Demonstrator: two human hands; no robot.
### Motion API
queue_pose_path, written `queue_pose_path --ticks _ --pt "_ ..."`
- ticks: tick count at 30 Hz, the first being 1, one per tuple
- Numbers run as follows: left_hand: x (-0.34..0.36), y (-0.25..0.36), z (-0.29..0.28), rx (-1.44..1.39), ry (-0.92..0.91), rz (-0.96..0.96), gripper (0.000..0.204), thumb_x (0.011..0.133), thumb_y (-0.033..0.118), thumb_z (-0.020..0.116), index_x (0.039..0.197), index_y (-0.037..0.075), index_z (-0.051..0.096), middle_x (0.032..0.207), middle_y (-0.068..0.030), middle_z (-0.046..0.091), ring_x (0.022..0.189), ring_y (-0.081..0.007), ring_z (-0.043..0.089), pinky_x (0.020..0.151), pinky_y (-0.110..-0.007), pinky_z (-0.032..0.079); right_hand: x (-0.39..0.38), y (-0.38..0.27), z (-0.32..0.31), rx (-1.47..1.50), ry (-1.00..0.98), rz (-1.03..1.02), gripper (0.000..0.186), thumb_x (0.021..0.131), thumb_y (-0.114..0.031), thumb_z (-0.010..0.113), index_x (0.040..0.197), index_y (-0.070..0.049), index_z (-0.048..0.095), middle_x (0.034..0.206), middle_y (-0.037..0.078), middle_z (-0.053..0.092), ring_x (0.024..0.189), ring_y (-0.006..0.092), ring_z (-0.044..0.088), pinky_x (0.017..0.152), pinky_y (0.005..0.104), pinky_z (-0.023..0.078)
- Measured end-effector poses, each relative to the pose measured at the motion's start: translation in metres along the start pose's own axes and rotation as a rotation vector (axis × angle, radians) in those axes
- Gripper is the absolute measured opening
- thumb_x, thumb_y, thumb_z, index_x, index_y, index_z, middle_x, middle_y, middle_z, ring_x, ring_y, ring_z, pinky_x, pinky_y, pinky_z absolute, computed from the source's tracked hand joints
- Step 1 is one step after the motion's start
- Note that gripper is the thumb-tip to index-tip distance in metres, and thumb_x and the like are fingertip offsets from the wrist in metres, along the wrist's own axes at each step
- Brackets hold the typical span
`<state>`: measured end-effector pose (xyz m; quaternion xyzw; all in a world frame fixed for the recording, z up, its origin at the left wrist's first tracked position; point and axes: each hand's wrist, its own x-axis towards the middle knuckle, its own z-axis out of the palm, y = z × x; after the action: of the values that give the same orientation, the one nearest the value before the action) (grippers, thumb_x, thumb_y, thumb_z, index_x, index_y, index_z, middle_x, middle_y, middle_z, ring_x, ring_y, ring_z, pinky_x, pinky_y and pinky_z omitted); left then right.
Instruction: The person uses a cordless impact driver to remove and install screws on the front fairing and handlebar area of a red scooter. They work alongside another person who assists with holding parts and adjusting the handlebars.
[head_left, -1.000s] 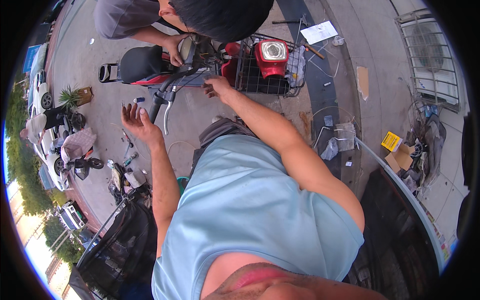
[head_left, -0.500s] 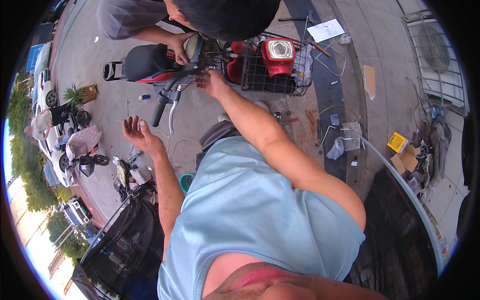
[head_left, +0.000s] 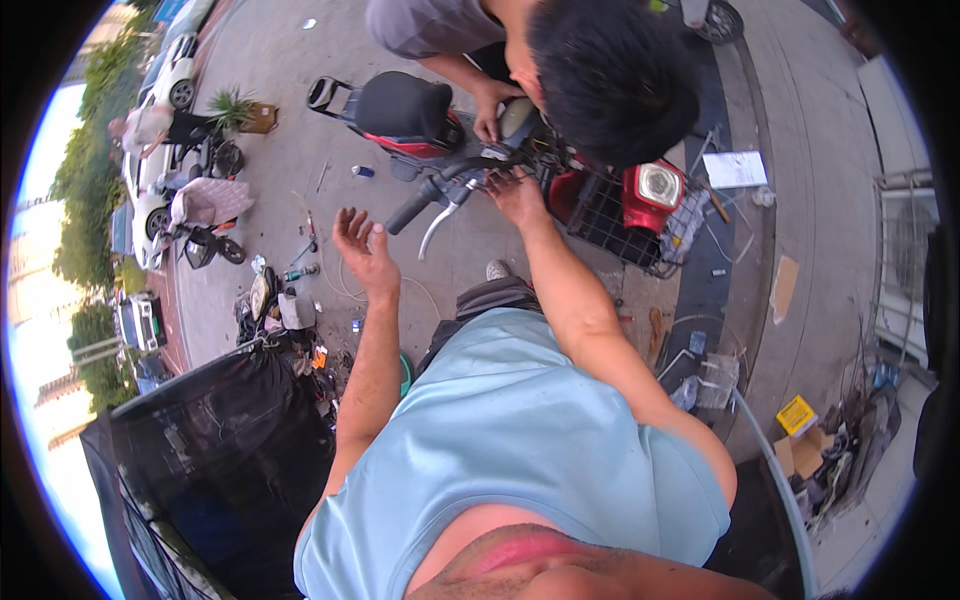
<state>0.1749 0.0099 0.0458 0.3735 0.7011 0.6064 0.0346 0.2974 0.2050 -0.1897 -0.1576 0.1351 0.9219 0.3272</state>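
My left hand (head_left: 367, 255) is raised, palm up and fingers spread, holding nothing, beside the black handlebar grip (head_left: 408, 212) and silver brake lever (head_left: 447, 218). My right hand (head_left: 517, 193) reaches to the middle of the handlebar, its fingers curled in by the dark cables (head_left: 540, 150). What those fingertips pinch is too small to make out. Across the scooter a co-worker in a grey shirt leans over; their hand (head_left: 490, 105) rests on the handlebar's cover (head_left: 518, 118). The scooter has a black seat (head_left: 404, 108) and a wire basket (head_left: 612, 222) with a red headlight unit (head_left: 657, 188).
A white sheet (head_left: 735, 169) and a wooden-handled tool (head_left: 717, 204) lie beyond the basket. Tools and parts (head_left: 275, 305) are heaped on the ground at left, near a green basin (head_left: 405, 372). A yellow box (head_left: 796, 415) stands at right.
The whole view has turned, so the scooter and co-worker appear farther right. The co-worker's head is lower over the basket side. My right hand stays at the handlebar; my left stays raised.
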Motion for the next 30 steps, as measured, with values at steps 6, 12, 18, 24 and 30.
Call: queue_pose_path --ticks 6,12,18,24,30 --pt "-0.005 0.006 -0.009 0.042 0.06 -0.016 0.067 0.089 0.013 0.069 0.145 0.001 0.035 0.14 -0.0177 0.046 0.125 -0.0267 0.052 0.103 -0.04 0.044 -0.004 0.001 0.007 0.025 -0.079 0.021 0.036 0.105 -0.029 0.041 0.118 -0.007 0.066 0.117 0.011 0.067 0.11 0.0302 0.061 0.101 0.0463 0.046" --pt "-0.01 0.004 -0.015 0.048 0.079 -0.026 0.065 0.088 0.012 0.068 0.144 0.001 0.037 0.139 -0.0176 0.047 0.124 -0.0267 0.053 0.102 -0.04 0.045 0.004 -0.009 -0.007 -0.13 0.009 0.004 0.032 0.104 -0.032 0.046 0.113 -0.012 0.068 0.11 0.009 0.071 0.108 0.0282 0.064 0.096 0.0456 0.049" --pt "-0.015 -0.006 -0.026 0.044 0.141 -0.048 0.065 0.088 0.011 0.068 0.145 0.002 0.036 0.14 -0.0169 0.047 0.123 -0.0271 0.053 0.101 -0.04 0.045 -0.036 -0.014 0.002 -0.424 0.167 0.099 0.03 0.103 -0.033 0.046 0.11 -0.012 0.067 0.108 0.011 0.071 0.095 0.0278 0.066 0.086 0.0432 0.053" --pt "-0.019 -0.021 -0.049 0.042 0.206 -0.109 0.067 0.088 0.011 0.068 0.146 0.002 0.036 0.14 -0.0164 0.047 0.124 -0.0271 0.053 0.102 -0.04 0.045 -0.12 -0.051 -0.063 -0.839 0.377 0.176 0.02 0.098 -0.028 0.058 0.108 -0.012 0.063 0.095 0.011 0.07 0.081 0.0256 0.069 0.068 0.0398 0.056" --pt "-0.017 -0.04 -0.064 0.013 0.276 -0.147 0.063 0.092 0.013 0.065 0.146 0.004 0.035 0.139 -0.0158 0.047 0.124 -0.0248 0.053 0.102 -0.038 0.045 -0.193 -0.1 -0.143 -1.163 0.867 0.169 0.022 0.098 -0.022 0.055 0.113 -0.007 0.061 0.089 0.013 0.069 0.065 0.0249 0.067 0.052 0.0365 0.056"
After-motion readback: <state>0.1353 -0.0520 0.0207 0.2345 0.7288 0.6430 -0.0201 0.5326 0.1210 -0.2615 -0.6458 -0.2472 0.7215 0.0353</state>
